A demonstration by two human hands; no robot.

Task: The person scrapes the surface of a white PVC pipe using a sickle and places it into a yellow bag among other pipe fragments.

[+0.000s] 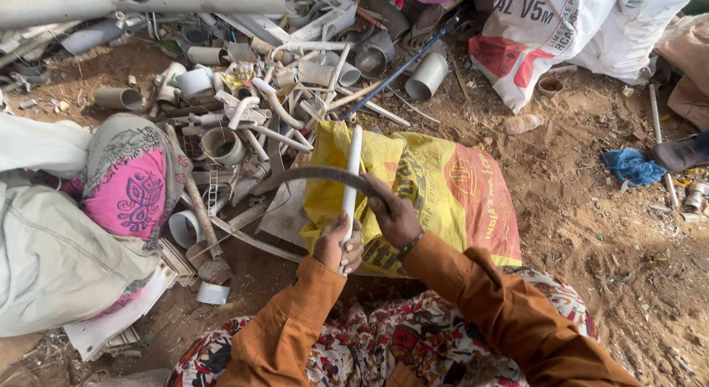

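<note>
Outdoor scrap-sorting yard, bare dirt ground [591, 232]. Big heap of cut plastic pipe pieces [244, 99] and fittings (grey and white, mixed sizes) piled across the top. Filled white sacks [576, 25] stacked at the upper right, a yellow sack [436, 187] spread flat on the dirt. Litter and a blue rag [629, 165] lie scattered around.

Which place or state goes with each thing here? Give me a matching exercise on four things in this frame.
Things:
1. white pipe
2. curved blade
3. yellow and red sack
4. blue cloth

Places or states:
A. lying on the dirt at the far right
B. gripped at its lower end by the left hand
C. spread on the ground under the hands
D. held by the right hand, arching to the left

Pairs: 1-B, 2-D, 3-C, 4-A
</note>
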